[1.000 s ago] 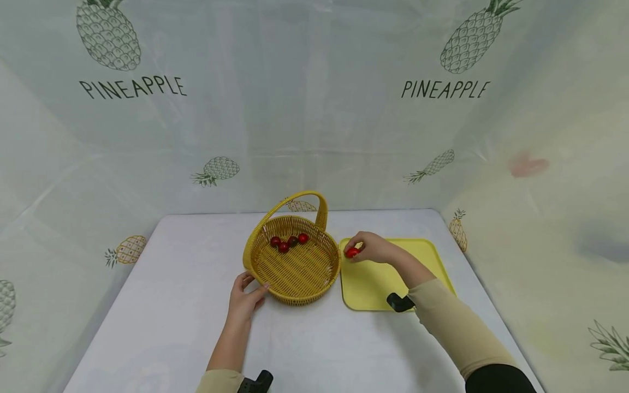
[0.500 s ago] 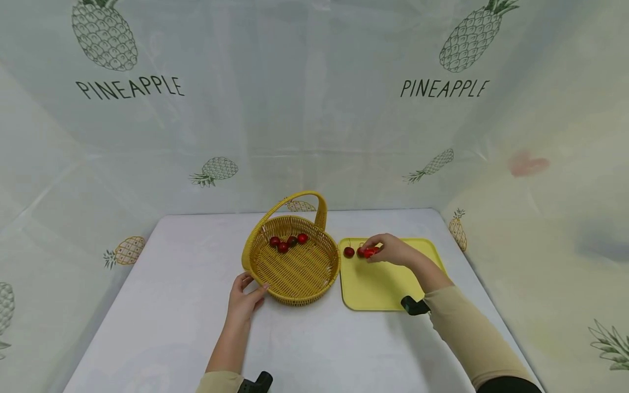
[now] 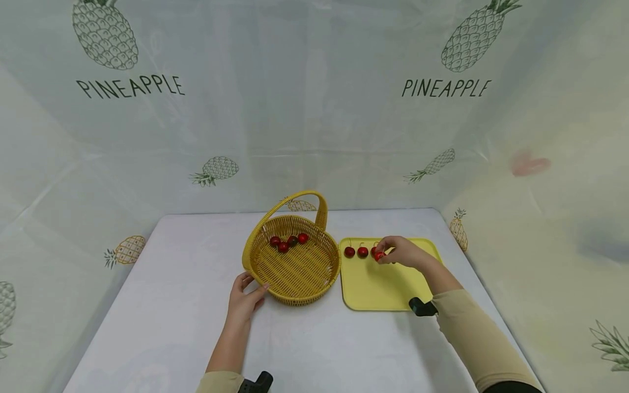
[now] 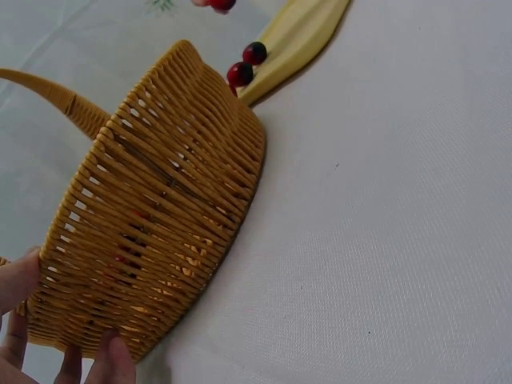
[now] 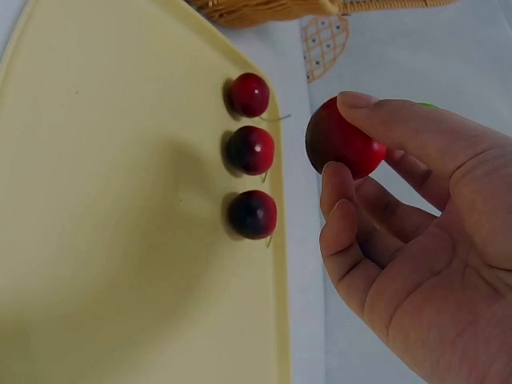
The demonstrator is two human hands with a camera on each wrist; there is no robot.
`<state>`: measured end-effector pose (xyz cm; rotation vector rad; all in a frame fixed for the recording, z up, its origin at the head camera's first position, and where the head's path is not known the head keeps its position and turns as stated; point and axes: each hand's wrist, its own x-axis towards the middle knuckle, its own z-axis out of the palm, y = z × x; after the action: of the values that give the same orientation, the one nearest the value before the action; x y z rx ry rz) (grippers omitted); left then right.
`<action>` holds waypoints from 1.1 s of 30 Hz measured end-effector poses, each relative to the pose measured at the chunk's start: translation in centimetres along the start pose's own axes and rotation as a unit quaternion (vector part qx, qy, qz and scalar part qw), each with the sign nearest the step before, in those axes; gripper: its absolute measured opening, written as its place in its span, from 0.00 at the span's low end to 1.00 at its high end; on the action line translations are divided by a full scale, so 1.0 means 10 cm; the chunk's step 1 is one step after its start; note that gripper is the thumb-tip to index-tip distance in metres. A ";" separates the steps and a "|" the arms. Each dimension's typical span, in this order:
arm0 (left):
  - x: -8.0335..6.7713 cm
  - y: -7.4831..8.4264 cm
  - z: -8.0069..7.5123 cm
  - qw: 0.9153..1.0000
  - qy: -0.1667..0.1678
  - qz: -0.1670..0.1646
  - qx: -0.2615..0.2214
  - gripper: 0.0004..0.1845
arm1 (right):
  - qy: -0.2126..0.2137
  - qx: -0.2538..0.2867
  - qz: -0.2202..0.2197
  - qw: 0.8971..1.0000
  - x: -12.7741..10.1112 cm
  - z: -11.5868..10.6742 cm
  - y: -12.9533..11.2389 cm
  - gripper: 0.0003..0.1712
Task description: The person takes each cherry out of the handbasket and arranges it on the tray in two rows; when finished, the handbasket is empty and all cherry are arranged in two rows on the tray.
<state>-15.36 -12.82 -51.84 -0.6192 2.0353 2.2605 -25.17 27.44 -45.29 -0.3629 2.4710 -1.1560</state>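
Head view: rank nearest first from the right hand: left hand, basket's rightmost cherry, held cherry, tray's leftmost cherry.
1. Held cherry, pinched in the right hand.
2. Leftmost cherry, far left corner of the tray.
3. Rightmost cherry, inside the basket.
4. Left hand, at the basket's near left rim.

In the head view, the right hand (image 3: 404,252) partly covers the third cherry (image 3: 374,250) along the far edge of the tray (image 3: 378,292), and the near edge of the surface (image 3: 187,305) is cut off. Red patches (image 4: 120,258) behind the weave of the basket (image 4: 176,180) in the left wrist view may be fruit, too obscured to count; there the handle (image 4: 48,89) runs out of view.
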 end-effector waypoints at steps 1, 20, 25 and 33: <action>0.00 0.00 0.00 1.000 0.000 0.000 0.000 0.37 | 0.001 0.000 0.005 1.000 0.00 0.00 0.01 0.16; 0.00 0.00 0.00 1.000 0.001 -0.002 -0.004 0.36 | 0.013 0.054 0.044 0.997 0.01 -0.10 0.33 0.17; 0.01 -0.01 -0.01 1.000 0.000 -0.003 -0.003 0.36 | 0.022 0.071 0.057 0.996 0.03 -0.10 0.41 0.18; 0.02 -0.02 -0.01 1.000 0.002 -0.001 -0.003 0.35 | 0.040 0.093 0.062 0.993 0.07 -0.10 0.50 0.20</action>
<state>-15.49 -12.92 -52.09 -0.6262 2.0289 2.2667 -26.53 30.96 -48.76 -0.1104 2.3890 -1.3589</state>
